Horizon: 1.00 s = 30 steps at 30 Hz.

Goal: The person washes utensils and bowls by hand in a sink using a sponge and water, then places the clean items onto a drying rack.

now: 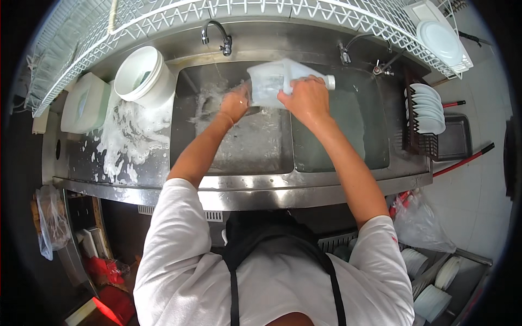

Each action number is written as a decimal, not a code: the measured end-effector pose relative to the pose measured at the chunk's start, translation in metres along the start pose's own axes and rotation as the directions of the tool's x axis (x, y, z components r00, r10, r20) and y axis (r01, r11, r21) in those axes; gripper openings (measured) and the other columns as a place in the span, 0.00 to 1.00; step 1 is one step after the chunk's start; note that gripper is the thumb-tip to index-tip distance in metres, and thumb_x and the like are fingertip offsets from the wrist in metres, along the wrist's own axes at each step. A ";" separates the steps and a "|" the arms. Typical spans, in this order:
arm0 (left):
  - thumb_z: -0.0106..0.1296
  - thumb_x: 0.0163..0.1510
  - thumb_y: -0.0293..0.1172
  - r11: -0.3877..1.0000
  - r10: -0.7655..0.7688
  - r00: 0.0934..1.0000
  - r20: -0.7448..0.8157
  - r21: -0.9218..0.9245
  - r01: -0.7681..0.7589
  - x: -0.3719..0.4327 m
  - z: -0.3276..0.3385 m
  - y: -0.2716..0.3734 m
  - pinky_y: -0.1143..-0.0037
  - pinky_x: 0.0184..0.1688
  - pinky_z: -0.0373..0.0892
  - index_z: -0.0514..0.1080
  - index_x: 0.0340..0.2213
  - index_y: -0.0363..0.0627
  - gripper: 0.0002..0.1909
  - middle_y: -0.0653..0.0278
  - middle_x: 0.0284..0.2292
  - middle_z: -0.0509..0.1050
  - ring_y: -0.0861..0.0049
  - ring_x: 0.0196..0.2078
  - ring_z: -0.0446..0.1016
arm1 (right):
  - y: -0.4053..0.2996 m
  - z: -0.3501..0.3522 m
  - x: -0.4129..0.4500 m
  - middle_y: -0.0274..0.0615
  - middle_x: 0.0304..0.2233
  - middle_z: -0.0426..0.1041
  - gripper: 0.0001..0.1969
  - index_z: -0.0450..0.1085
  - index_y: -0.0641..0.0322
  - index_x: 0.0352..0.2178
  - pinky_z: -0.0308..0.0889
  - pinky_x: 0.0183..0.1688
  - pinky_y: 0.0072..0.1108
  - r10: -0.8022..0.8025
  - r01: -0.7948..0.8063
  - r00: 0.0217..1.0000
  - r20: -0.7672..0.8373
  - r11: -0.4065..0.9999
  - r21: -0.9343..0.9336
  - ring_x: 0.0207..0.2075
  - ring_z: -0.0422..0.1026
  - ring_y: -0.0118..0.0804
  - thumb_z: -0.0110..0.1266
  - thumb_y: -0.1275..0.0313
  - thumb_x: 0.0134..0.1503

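A translucent white plastic jug [267, 83] lies sideways above the sink divider, its white cap [330, 82] pointing right. My right hand [308, 98] grips it near the capped end. At the jug's other end is my left hand [235, 105], with blurred fingers against or just beside the plastic; its exact hold is unclear. Below, the left sink basin [228, 161] holds splashing, moving water. A thin stream drops from the left faucet [214, 30] behind my left hand. Part of a grey object [253, 111] shows under the jug, too covered to identify.
Left of the basins, a white bucket [140, 75] and a pale plastic container [85, 104] stand by foam [130, 142]. Water fills the right basin [338, 134]. A brown rack [422, 142] with white plates [426, 118] is at right. White wire shelving [285, 7] overhangs the back.
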<state>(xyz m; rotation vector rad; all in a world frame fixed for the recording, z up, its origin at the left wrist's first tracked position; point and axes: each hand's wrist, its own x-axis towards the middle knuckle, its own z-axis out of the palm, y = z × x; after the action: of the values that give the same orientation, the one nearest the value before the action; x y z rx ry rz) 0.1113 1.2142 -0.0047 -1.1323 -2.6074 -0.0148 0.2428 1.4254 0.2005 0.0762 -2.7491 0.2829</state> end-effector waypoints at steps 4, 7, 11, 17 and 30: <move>0.51 0.48 0.28 0.930 0.354 0.925 0.136 0.055 -0.363 0.002 -0.048 -0.015 0.71 0.37 0.74 0.69 0.52 0.62 0.27 0.58 0.51 0.67 0.68 0.40 0.73 | 0.030 0.014 -0.025 0.47 0.22 0.72 0.19 0.72 0.66 0.20 0.65 0.40 0.35 -0.040 0.029 0.993 -0.113 0.995 -0.097 0.31 0.70 0.49 0.62 0.56 0.46; 0.49 0.49 0.26 0.929 0.347 0.935 0.069 0.109 -0.353 -0.002 -0.093 -0.036 0.73 0.39 0.74 0.68 0.53 0.63 0.29 0.63 0.54 0.64 0.71 0.37 0.73 | 0.070 0.035 -0.073 0.49 0.24 0.73 0.23 0.71 0.65 0.21 0.64 0.41 0.36 0.081 -0.095 0.993 -0.088 0.982 -0.165 0.34 0.71 0.50 0.60 0.52 0.50; 0.50 0.46 0.24 0.981 0.187 0.977 -0.105 0.076 -0.180 -0.024 -0.144 -0.061 0.72 0.40 0.73 0.66 0.55 0.65 0.33 0.64 0.56 0.65 0.71 0.37 0.72 | 0.136 0.066 -0.164 0.53 0.27 0.73 0.25 0.71 0.68 0.25 0.64 0.42 0.39 0.269 -0.267 0.963 -0.036 0.914 -0.304 0.35 0.71 0.53 0.55 0.51 0.54; 0.45 0.42 0.14 0.870 -0.491 0.820 -0.294 -0.212 0.445 -0.104 -0.169 -0.073 0.68 0.43 0.72 0.71 0.51 0.62 0.35 0.59 0.48 0.72 0.61 0.47 0.73 | 0.212 0.097 -0.245 0.56 0.27 0.75 0.32 0.74 0.72 0.28 0.64 0.44 0.39 0.537 -0.315 0.763 0.360 0.795 -0.518 0.36 0.73 0.54 0.44 0.46 0.59; 0.46 0.45 0.17 -0.175 -0.977 -0.160 0.144 -0.964 0.200 -0.373 -0.158 -0.101 0.73 0.43 0.70 0.69 0.48 0.31 0.25 0.54 0.41 0.75 0.68 0.39 0.75 | 0.246 0.128 -0.098 0.45 0.19 0.73 0.26 0.74 0.68 0.22 0.66 0.27 0.31 0.825 -0.850 0.488 0.286 0.373 0.372 0.20 0.73 0.38 0.56 0.49 0.49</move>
<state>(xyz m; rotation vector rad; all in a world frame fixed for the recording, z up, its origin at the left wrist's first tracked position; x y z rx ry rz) 0.3222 0.8586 0.0552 0.8455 -1.6187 -1.7921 0.2652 1.6411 0.0024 -1.2727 -2.4134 1.2379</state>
